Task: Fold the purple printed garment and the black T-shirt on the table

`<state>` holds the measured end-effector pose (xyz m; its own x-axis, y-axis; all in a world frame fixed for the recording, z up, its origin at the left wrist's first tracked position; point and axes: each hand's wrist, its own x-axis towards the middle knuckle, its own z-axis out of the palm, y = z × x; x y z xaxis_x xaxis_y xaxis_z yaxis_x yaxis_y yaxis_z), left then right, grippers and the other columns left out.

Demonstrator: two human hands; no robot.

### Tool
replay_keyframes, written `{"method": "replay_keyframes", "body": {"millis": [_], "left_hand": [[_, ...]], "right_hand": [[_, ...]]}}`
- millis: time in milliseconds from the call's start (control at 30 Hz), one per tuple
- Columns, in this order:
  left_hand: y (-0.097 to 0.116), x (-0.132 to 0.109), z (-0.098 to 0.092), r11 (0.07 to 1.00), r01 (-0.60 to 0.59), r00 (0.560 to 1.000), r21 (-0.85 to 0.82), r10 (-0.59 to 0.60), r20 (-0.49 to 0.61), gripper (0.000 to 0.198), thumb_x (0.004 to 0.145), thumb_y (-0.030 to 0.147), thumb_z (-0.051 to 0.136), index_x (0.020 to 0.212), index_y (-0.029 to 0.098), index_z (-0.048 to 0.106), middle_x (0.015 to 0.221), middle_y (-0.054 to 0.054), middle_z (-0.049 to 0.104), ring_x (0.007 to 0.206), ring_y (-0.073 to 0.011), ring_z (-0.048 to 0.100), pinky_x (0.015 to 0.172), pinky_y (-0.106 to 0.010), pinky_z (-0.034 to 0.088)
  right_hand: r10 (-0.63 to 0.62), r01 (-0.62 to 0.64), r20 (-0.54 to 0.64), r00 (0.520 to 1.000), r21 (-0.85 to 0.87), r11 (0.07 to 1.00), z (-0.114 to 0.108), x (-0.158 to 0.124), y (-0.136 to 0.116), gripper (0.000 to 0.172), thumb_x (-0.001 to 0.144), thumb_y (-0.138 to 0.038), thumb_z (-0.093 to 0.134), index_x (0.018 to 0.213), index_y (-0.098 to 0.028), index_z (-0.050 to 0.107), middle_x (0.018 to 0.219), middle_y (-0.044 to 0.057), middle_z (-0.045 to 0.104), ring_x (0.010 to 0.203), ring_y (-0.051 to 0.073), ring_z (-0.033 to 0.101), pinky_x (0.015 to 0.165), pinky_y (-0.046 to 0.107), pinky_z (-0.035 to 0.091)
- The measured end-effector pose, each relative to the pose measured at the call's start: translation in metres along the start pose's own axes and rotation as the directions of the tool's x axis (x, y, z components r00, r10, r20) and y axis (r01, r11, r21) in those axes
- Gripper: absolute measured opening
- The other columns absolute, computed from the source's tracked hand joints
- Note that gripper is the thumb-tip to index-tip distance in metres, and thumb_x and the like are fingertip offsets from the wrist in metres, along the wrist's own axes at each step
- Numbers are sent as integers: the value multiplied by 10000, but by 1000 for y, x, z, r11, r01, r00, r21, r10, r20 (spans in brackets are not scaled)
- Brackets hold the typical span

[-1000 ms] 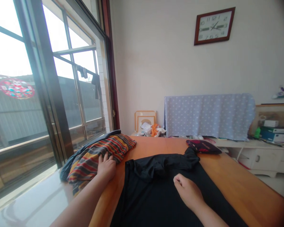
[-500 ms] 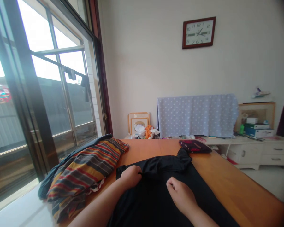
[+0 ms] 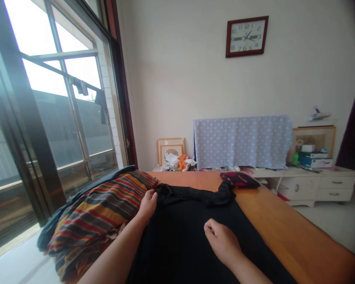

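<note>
A black garment point(image 3: 192, 228) lies spread on the wooden table, its far end bunched into a dark roll point(image 3: 192, 193). At the far left corner of that roll is my left hand point(image 3: 148, 205), its fingers closed on the cloth; the fingertips are partly hidden. My right hand point(image 3: 221, 238) is curled into a loose fist over the middle right of the garment. No cloth shows drawn up into it. Whether it touches the fabric below I cannot tell.
A heap of striped cloth point(image 3: 100, 213) lies left, beside the window. A folded dark red-patterned cloth point(image 3: 241, 180) sits at the far end of the table point(image 3: 286, 232). Beyond stand a white cabinet point(image 3: 307, 189) and something draped with a dotted blue cover point(image 3: 242, 144).
My left hand has moved left and away from me, and the bunched fabric's left end now lies farther out. My right hand has barely moved. The view has shifted slightly.
</note>
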<state>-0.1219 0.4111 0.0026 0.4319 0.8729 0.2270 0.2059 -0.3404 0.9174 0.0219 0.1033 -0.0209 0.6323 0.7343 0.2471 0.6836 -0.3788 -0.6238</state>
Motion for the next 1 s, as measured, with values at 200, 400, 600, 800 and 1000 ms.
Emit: {"method": "replay_keyframes", "body": {"millis": [200, 400, 600, 800, 1000], "left_hand": [[-11, -2, -9, 918, -19, 997, 395, -11, 74, 454, 775, 386, 670, 1175, 175, 633, 1028, -96, 729, 1020, -264, 673, 842, -308, 480], [-8, 9, -4, 837, -32, 995, 546, -27, 99, 596, 662, 322, 762, 1234, 212, 633, 1324, -138, 638, 1227, -319, 578, 967, -361, 434], [-3, 19, 4, 878, 25, 995, 477, -66, 69, 204, 786, 328, 636, 932, 218, 727, 976, -92, 756, 981, -282, 695, 836, -344, 501], [6, 39, 11, 977, 39, 997, 209, -22, -80, 597, 991, 395, 379, 1530, 167, 261, 1405, -156, 571, 1223, -172, 601, 905, -230, 498], [3, 27, -3, 996, 82, 987, 44, -75, -142, 666, 971, 406, 430, 1540, 142, 207, 1495, -184, 466, 1309, -189, 529, 988, -245, 461]], "right_hand": [[17, -17, 13, 1000, 0, 1000, 0, 1, -1, 191, 912, -262, 479, 816, -244, 644, 651, -34, 627, 615, 129, 556, 577, 241, 249], [13, -13, -1, 1000, 1, 1000, 2, 2, 0, 195, 908, -265, 476, 795, -241, 632, 632, -41, 607, 605, 123, 557, 566, 240, 247], [26, -26, -1, 1000, 3, 1000, 2, 3, 0, 183, 901, -257, 481, 799, -242, 632, 636, -39, 612, 610, 123, 563, 564, 239, 250], [21, -21, 5, 1000, -1, 1000, 3, 3, 1, 185, 902, -263, 478, 793, -243, 626, 619, -44, 597, 589, 119, 549, 563, 241, 247], [18, -18, 17, 1000, -3, 1000, 2, 4, 1, 190, 900, -265, 471, 799, -244, 630, 625, -43, 596, 597, 122, 547, 566, 242, 248]]}}
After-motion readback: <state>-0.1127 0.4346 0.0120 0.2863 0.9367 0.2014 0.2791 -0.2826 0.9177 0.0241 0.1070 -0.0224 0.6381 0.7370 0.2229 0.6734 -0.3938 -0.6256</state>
